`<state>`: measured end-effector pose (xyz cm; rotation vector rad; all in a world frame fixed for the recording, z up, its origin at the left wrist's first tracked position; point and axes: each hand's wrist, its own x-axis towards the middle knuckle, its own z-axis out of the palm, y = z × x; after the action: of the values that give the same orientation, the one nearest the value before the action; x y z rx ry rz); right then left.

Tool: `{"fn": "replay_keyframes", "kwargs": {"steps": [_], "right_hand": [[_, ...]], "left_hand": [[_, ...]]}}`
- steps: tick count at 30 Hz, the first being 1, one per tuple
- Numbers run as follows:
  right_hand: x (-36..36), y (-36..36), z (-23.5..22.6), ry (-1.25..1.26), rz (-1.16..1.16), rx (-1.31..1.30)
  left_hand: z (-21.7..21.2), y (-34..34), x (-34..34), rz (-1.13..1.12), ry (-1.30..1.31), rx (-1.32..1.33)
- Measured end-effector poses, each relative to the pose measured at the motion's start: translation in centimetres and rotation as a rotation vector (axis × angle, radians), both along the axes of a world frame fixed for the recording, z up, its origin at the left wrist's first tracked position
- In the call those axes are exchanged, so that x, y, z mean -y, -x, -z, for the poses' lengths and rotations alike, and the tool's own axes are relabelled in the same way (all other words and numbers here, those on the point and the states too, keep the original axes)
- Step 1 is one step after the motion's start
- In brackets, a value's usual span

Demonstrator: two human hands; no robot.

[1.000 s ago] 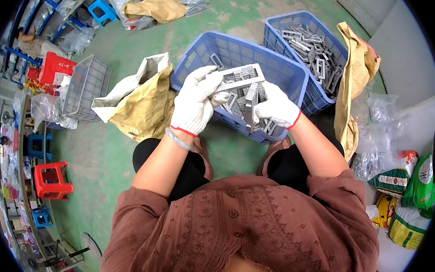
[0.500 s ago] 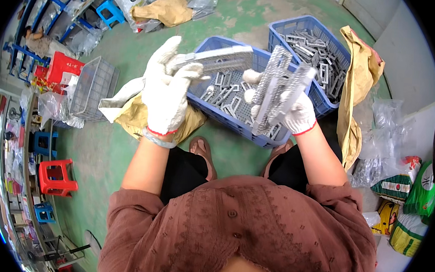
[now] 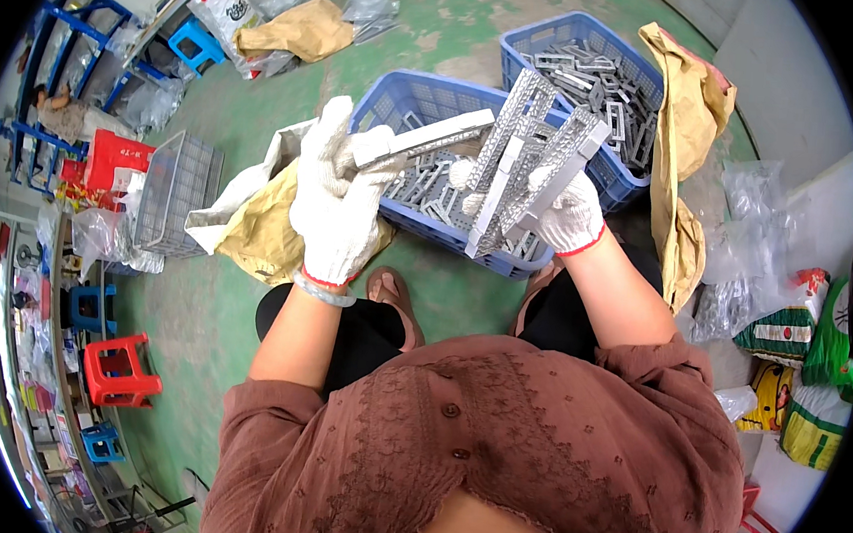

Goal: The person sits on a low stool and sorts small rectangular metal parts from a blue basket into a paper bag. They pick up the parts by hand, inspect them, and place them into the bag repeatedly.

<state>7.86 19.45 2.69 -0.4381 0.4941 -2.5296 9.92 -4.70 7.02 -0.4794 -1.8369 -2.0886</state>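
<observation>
My left hand (image 3: 338, 198), in a white knitted glove, pinches one end of a long silver-grey metal bar (image 3: 434, 137) with a textured side. The bar slants up to the right, its far end close to the pieces in my other hand; whether they touch I cannot tell. My right hand (image 3: 568, 217), gloved the same way, is closed around several similar metal bars (image 3: 518, 179) standing side by side and tilted, which partly hide its fingers. Both hands are above a blue plastic basket (image 3: 412, 217) with loose grey metal pieces (image 3: 440, 197) in it.
A second blue basket (image 3: 549, 22), heaped with grey metal pieces, stands behind to the right. Brown sacking (image 3: 686, 136) hangs at its right side; another sack (image 3: 263, 232) lies left of the near basket. A wire crate (image 3: 179, 193) and red stool (image 3: 119, 369) are at left.
My left hand has come a little right and down, and its bar now slants upward more steeply. The bars in my right hand have shifted left and look more spread out.
</observation>
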Motion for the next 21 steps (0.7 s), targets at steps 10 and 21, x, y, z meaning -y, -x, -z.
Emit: {"fn": "replay_keyframes", "kwargs": {"steps": [10, 21], "right_hand": [[-0.2, 0.5, 2.7, -0.063, 0.100, -0.079], [0.0, 0.6, 1.2, -0.117, -0.044, -0.080]], "left_hand": [[0.2, -0.3, 0.2, -0.020, -0.024, 0.030], [1.1, -0.3, 1.6, 0.089, -0.010, -0.014]]}}
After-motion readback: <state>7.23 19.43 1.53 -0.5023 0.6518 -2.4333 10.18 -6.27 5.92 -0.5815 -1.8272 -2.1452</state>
